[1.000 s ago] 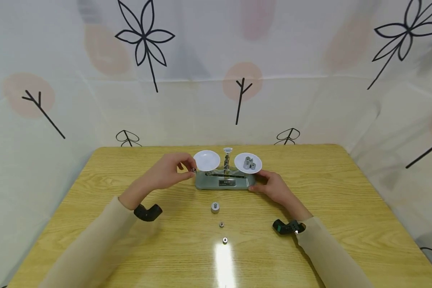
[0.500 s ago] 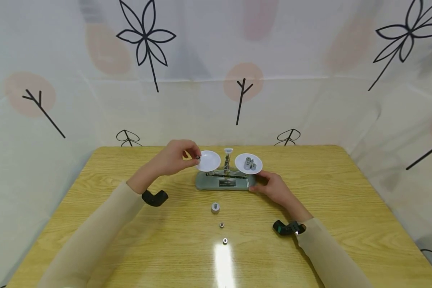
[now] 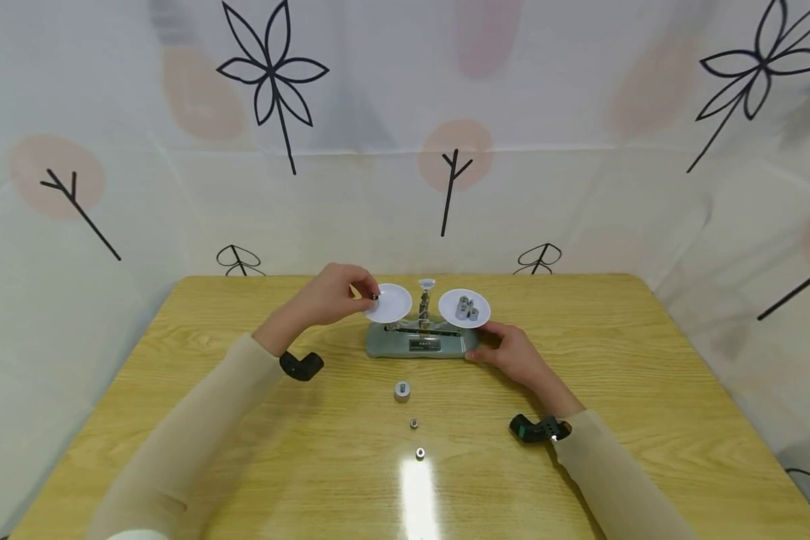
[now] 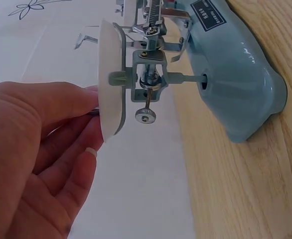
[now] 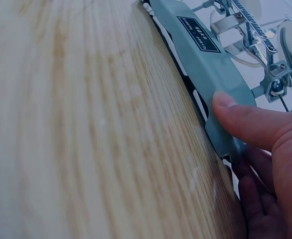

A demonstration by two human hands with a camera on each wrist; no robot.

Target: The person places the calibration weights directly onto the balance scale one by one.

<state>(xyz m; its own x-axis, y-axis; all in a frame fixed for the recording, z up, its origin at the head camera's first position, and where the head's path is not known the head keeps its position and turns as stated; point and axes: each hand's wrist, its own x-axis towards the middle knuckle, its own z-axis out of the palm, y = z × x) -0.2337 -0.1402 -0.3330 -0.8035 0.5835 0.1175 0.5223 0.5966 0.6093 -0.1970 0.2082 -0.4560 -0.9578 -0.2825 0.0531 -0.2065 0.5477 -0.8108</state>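
A balance scale with a grey-green base [image 3: 394,345] stands near the back of the table. My left hand [image 3: 334,295] pinches a small metal weight [image 3: 375,298] between thumb and fingers at the left edge of the white left pan [image 3: 394,304]. In the left wrist view, the fingertips reach behind the rim of that pan [image 4: 111,84], which hides most of the weight. My right hand [image 3: 515,355] grips the base's right end; its thumb [image 5: 235,112] lies on the front face, and its fingers go round the end. Several metal weights [image 3: 466,308] stand in the right pan [image 3: 482,304].
In front of the scale, a larger metal weight [image 3: 402,391] and two small ones, a nearer one [image 3: 420,454] and a farther one [image 3: 414,424], stand in a rough line on the wooden table [image 3: 580,322]. A patterned cloth [image 3: 351,210] hangs behind the table.
My left hand has moved up and to the right with the small weight, from beside the left pan to its left edge. The right hand keeps its grip on the base.
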